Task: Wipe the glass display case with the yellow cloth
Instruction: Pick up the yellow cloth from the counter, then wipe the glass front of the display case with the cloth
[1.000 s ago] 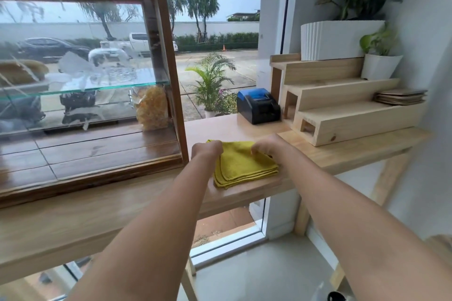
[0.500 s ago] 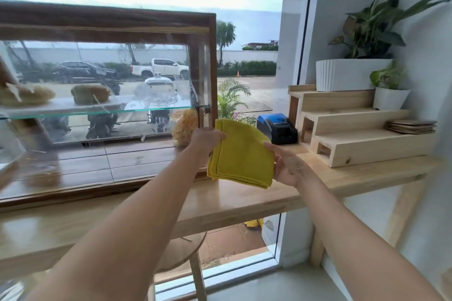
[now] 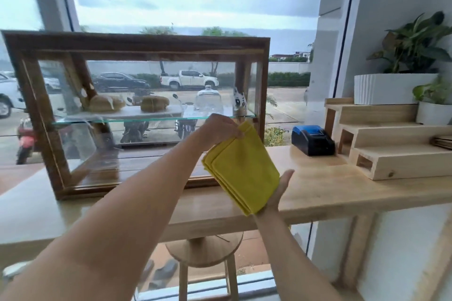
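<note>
**Two hands, one folded cloth, in front of the case**

Two bare arms reach out over a long pale wooden counter (image 3: 318, 186) that runs along a big window. Largest thing on it is the glass display case (image 3: 137, 115), a dark wood frame with clear panes, standing to the left of middle. A glass shelf (image 3: 151, 118) crosses it halfway up and carries two wrapped loaves, a clear dome and a small black-and-white figure at the right end. Cars and motorbikes on the street show straight through the panes.

At the right end of the counter stands a stepped block of light wooden risers (image 3: 391, 149), with a white ribbed planter (image 3: 391, 88) and a smaller white pot (image 3: 433, 112) of green leaves on top. Just left of the risers sits a small black and blue receipt printer (image 3: 311, 139). Under the counter, a round wooden stool (image 3: 205, 249) stands near the glass.

The yellow cloth (image 3: 244, 168) is folded into a thick square and held in the air, tilted, just in front of the case's lower right corner; whether it touches the frame I cannot tell. The left hand (image 3: 220, 129) pinches its top corner, fingers closed on the fabric. The right hand (image 3: 278, 190) lies open and flat under the lower edge, palm up, fingers spread behind the cloth, supporting it rather than clasping.
</note>
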Available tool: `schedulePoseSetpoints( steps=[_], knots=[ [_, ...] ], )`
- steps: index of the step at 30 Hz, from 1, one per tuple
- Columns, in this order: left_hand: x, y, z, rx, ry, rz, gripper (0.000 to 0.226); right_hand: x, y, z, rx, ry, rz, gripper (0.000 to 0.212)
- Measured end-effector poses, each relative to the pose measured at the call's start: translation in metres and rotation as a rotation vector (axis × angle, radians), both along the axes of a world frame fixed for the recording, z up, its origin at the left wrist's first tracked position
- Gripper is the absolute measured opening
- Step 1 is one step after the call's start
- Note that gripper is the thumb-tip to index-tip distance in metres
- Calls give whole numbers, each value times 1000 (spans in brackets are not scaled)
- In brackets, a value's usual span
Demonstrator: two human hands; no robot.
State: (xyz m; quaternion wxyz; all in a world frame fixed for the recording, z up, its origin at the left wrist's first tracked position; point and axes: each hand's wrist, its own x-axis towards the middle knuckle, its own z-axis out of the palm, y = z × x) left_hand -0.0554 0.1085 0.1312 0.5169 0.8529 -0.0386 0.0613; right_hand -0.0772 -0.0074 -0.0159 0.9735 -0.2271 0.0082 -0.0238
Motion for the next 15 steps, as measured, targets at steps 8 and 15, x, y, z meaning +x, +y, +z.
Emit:
schedulePoseSetpoints(
  steps=[8,15],
  knots=[
    [-6,88,-18,162,-168,215,8,-2,51,30,-111,-197,194,49],
    [-22,225,-49,568,-453,516,33,9,121,76,-348,-165,111,46]
  ],
)
